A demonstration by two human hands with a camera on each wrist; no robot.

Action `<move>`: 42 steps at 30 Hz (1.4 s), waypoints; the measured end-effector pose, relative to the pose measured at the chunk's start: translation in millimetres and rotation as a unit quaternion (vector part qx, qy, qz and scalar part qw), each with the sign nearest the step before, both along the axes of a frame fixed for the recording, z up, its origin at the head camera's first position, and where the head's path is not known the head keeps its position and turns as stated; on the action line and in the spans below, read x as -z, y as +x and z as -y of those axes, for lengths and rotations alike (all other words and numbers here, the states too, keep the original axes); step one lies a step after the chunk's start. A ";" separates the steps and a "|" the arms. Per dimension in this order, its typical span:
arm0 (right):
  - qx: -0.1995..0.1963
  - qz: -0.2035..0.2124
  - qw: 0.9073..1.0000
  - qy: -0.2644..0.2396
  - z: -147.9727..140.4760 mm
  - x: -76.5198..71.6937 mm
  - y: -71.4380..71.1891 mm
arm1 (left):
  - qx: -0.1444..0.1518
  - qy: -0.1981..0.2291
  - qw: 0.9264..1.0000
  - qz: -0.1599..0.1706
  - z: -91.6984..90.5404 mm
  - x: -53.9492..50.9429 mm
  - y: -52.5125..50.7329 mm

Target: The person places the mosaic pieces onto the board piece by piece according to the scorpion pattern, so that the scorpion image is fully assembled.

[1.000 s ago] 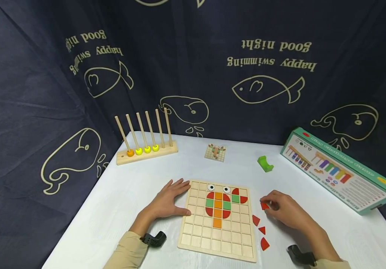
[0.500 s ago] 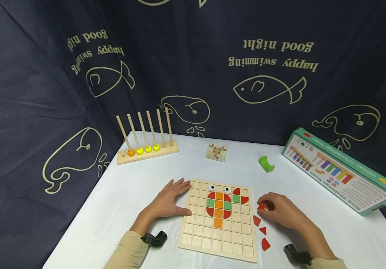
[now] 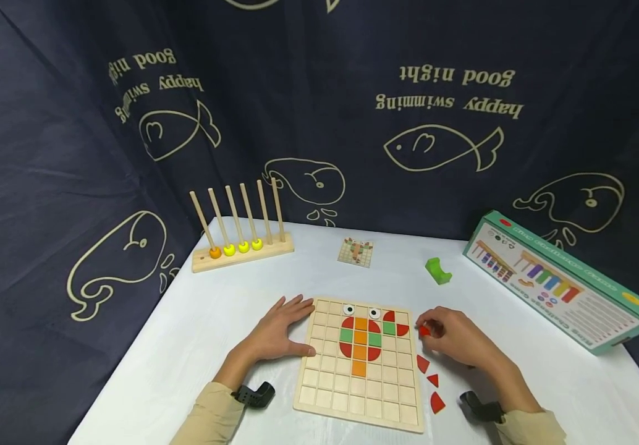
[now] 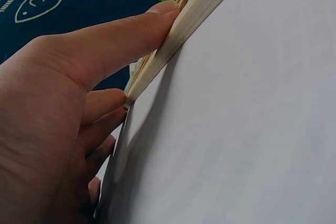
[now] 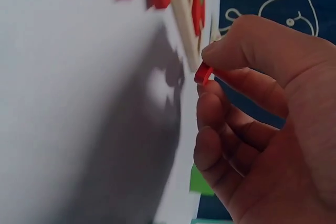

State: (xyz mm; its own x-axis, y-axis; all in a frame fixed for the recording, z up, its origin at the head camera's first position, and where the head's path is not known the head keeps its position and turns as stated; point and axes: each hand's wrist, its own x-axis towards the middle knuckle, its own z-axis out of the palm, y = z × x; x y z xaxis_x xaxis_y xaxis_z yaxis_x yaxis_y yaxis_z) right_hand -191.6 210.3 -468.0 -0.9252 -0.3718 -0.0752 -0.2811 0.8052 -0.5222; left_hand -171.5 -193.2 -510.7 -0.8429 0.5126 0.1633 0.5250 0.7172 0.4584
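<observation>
A wooden grid board (image 3: 333, 378) lies on the table, bearing a figure of orange, green and red tiles with two white eye pieces. My left hand (image 3: 275, 334) rests at its left edge, fingers straight, the thumb touching the rim; in the left wrist view the thumb (image 4: 131, 38) lies against the board's side. Just off the board's right edge, my right hand (image 3: 458, 337) pinches a small red tile (image 5: 203, 73) between thumb and fingers, with part of it hidden. Several loose red pieces lie below that hand, among them a quarter-circle tile (image 3: 437, 403).
Behind the board lies a small pattern card (image 3: 355, 252). A wooden peg stand (image 3: 244, 252) with orange and yellow beads is at the back left. A green curved block (image 3: 439, 271) and a long teal game box (image 3: 564, 281) sit to the right.
My right hand has moved left with the red tile, closer to the board's right edge. The left hand stays where it was.
</observation>
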 end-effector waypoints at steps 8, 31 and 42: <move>-0.034 -0.030 0.999 -0.013 31.5 -4.9 -10.9 | -0.004 -0.003 1.000 -0.001 0.6 3.5 -1.1; -0.088 -0.104 0.991 -0.019 112.5 -12.9 -38.7 | -0.008 -0.003 1.000 0.002 1.1 2.4 0.4; -0.077 -0.078 0.994 -0.027 142.3 -3.4 -44.1 | -0.005 -0.004 1.000 0.000 0.6 1.3 0.6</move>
State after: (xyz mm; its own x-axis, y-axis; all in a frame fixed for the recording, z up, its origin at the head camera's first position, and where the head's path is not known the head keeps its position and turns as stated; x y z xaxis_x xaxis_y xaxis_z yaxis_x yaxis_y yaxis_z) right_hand -235.8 68.0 -464.6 -0.8557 -0.5098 0.0892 -0.4804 0.7183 -0.5032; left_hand -170.9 -193.8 -512.1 -0.8480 0.5055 0.1594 0.5178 0.7257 0.4530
